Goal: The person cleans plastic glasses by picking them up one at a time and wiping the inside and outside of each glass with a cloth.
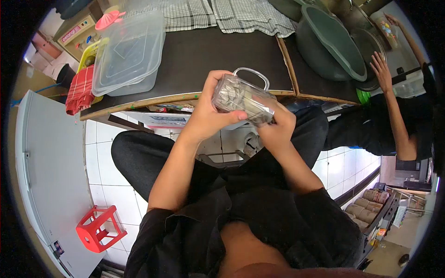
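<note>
A clear glass mug lies on its side between my hands, held just in front of the table's edge above my lap. Its curved handle points up and away from me. My left hand is closed round the left end of the mug, thumb along the near side. At the other end, my right hand grips with bent fingers, some of them blurred behind the glass. Whether those fingers reach inside the mug, I cannot tell.
On the dark table are a lidded plastic box, checked cloths and a grey-green basin. A red cloth hangs at the left corner. Another person's hand is at the right. A red stool stands lower left.
</note>
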A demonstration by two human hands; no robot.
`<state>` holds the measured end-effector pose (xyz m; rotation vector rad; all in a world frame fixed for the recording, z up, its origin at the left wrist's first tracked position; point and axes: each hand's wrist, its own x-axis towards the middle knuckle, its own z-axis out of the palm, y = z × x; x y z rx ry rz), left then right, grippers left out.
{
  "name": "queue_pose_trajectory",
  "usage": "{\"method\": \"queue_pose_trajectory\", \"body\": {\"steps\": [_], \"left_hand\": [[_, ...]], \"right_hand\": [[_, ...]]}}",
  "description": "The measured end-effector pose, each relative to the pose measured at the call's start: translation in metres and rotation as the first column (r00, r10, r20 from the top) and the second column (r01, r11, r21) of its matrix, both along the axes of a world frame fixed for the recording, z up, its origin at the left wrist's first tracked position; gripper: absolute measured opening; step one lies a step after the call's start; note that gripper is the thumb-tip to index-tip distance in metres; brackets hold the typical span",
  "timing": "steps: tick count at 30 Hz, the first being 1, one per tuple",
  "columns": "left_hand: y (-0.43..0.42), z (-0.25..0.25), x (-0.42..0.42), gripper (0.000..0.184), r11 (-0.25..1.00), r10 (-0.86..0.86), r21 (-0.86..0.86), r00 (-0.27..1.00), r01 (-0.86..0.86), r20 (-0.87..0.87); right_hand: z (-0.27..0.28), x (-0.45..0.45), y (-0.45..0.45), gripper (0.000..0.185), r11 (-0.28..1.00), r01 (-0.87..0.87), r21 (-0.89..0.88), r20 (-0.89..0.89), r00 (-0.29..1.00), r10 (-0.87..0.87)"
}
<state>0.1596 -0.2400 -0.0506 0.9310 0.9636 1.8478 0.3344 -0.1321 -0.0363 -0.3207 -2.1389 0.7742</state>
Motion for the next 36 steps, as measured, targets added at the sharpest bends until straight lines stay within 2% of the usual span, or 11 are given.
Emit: {"method": "queue_pose_trajectory", "body": {"steps": [2, 4, 8, 10, 13, 15, 16, 27, 29, 32, 36], "left_hand": [[-0.004, 0.007, -0.003, 0.092, 0.999, -0.031, 0.007, 0.999, 0.031, -0.030], [-0.003, 0.002, -0.009, 0.092, 0.999, -0.038, 0.025, 0.988, 0.043, -0.147], [-0.007, 0.005, -0.024, 0.097, 0.993, -0.112, -0.009, 0.895, 0.120, -0.431], [-0.001, 0.008, -0.011, 0.102, 0.997, -0.074, -0.036, 0.972, 0.067, -0.223], [0.003, -0.007, -0.005, 0.114, 0.992, -0.126, 0.030, 0.980, 0.123, 0.156], [0.007, -0.011, 0.005, 0.119, 0.973, -0.214, 0.158, 0.915, 0.169, 0.341], [0.010, -0.012, 0.016, 0.104, 0.989, -0.120, 0.138, 0.859, 0.058, 0.498], [0.016, -0.010, 0.041, 0.089, 0.974, 0.176, 0.092, 0.947, -0.208, 0.270], [0.018, -0.009, 0.027, 0.092, 0.983, 0.068, 0.149, 0.967, -0.107, 0.245], [0.015, -0.004, 0.017, 0.097, 0.983, -0.057, 0.184, 0.978, 0.019, 0.203], [0.017, -0.008, 0.026, 0.096, 0.962, 0.246, 0.099, 0.966, -0.253, 0.074]], "right_hand": [[-0.004, 0.000, 0.000, 0.045, 0.990, -0.004, -0.143, 0.009, 1.000, 0.006], [-0.006, 0.002, 0.001, 0.038, 0.423, -0.249, -0.871, -0.200, 0.967, 0.158], [0.002, 0.016, 0.011, 0.026, -0.297, -0.255, -0.920, -0.328, 0.917, 0.228], [-0.006, 0.015, 0.008, 0.024, -0.265, -0.211, -0.941, -0.267, 0.944, 0.195], [-0.010, 0.002, 0.008, 0.037, 0.869, 0.210, -0.448, 0.073, 0.977, -0.199], [-0.014, 0.003, 0.019, 0.044, 0.992, 0.129, 0.002, 0.054, 0.990, -0.129], [-0.013, 0.000, 0.023, 0.051, 0.893, 0.033, 0.448, 0.073, 0.995, -0.073], [-0.022, -0.018, -0.023, 0.033, 0.872, -0.014, -0.489, -0.193, 0.977, -0.093], [-0.011, -0.005, -0.015, 0.025, -0.011, -0.269, -0.963, -0.269, 0.962, 0.052], [-0.006, -0.001, -0.020, 0.025, -0.218, -0.292, -0.931, -0.289, 0.956, -0.044], [-0.008, -0.016, -0.017, 0.026, 0.852, -0.004, -0.524, -0.252, 0.956, -0.150]]}}
